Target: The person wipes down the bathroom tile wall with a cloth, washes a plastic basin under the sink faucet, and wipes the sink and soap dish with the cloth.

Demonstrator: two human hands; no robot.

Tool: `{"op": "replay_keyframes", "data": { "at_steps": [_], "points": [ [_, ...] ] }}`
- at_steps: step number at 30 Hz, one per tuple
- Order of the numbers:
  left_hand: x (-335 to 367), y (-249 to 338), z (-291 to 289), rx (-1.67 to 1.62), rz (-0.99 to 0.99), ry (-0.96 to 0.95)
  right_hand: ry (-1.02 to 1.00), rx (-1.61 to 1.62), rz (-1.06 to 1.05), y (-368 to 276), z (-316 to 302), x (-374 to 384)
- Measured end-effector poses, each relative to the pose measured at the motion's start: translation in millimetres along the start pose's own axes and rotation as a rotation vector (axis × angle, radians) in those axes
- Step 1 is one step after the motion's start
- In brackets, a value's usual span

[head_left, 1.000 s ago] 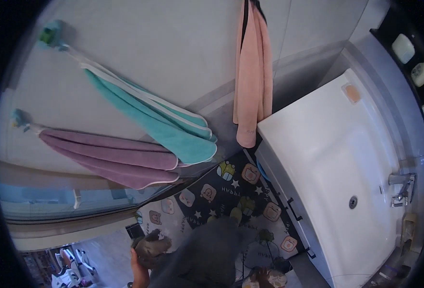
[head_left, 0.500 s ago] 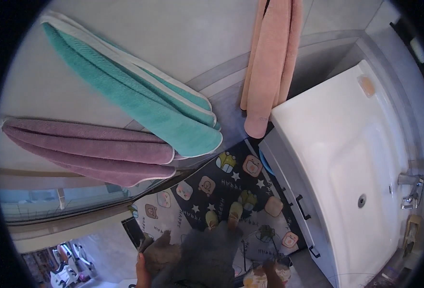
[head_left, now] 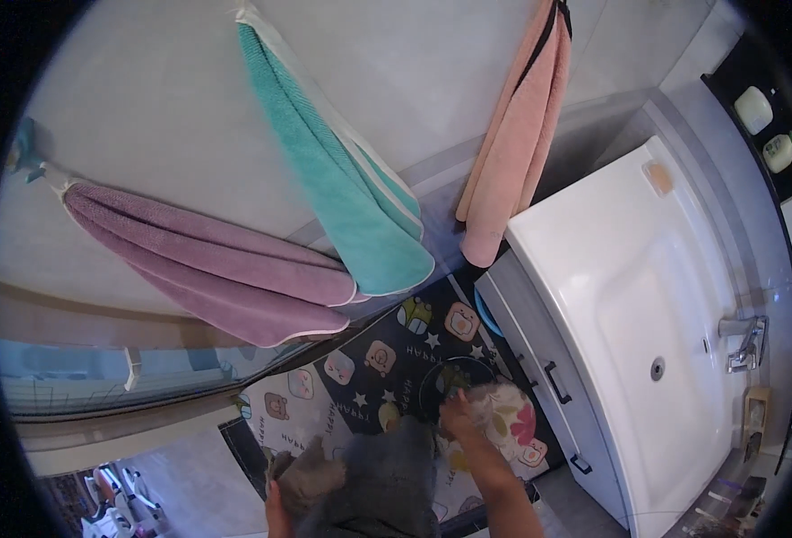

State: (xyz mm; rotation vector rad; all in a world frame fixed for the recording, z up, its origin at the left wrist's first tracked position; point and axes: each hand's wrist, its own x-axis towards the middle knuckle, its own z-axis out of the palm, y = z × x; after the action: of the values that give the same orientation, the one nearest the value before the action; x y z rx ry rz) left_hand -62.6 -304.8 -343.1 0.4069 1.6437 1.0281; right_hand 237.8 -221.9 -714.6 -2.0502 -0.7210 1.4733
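Observation:
My left hand [head_left: 276, 513], low in the view, is closed on a crumpled grey-brown cloth [head_left: 313, 480]. Further right, my right hand [head_left: 456, 415] reaches forward over the floor mat, its fingers closed at the edge of a white, thin-looking piece with a pink and yellow flower print [head_left: 508, 420]. A thin dark ring [head_left: 424, 381] shows just beyond that hand; whether it joins the flowered piece I cannot tell. Between my hands are my dark-clothed legs [head_left: 382, 475], above a black and white cartoon-patterned mat [head_left: 396, 363].
Purple [head_left: 207, 255], turquoise [head_left: 342, 197] and peach [head_left: 512, 143] towels hang on the wall ahead. At right stands a white washbasin [head_left: 593, 233] with a chrome tap [head_left: 747, 341], over a grey drawer cabinet [head_left: 539, 332]. Two bottles [head_left: 754, 109] sit on a dark shelf.
My right hand has moved forward and up from the lower edge, bringing the flowered piece with it. The left hand still holds the cloth, and the view has shifted a little.

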Motion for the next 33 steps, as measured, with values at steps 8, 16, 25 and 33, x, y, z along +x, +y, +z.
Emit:
{"op": "replay_keyframes", "data": {
  "at_steps": [8, 16, 25, 33],
  "points": [
    [-29.8, 8.2, 13.0, 0.002, -0.061, -0.037, -0.345, 1.069, 0.338, -9.5, 56.5, -10.0],
    [-75.6, -52.1, 42.2, -0.148, -0.105, 0.065, -0.573, -0.976, -0.708, 34.5, -80.6, -114.9],
    [-137.0, -30.0, 119.9, -0.240, -0.003, -0.008, -0.434, -0.632, -0.434, -12.6, -248.9, -196.4],
    [-176.6, 19.2, 152.1, -0.171, 0.069, -0.053, 0.272, -0.339, -0.824, -151.2, -310.5, -233.1]
  ]
}}
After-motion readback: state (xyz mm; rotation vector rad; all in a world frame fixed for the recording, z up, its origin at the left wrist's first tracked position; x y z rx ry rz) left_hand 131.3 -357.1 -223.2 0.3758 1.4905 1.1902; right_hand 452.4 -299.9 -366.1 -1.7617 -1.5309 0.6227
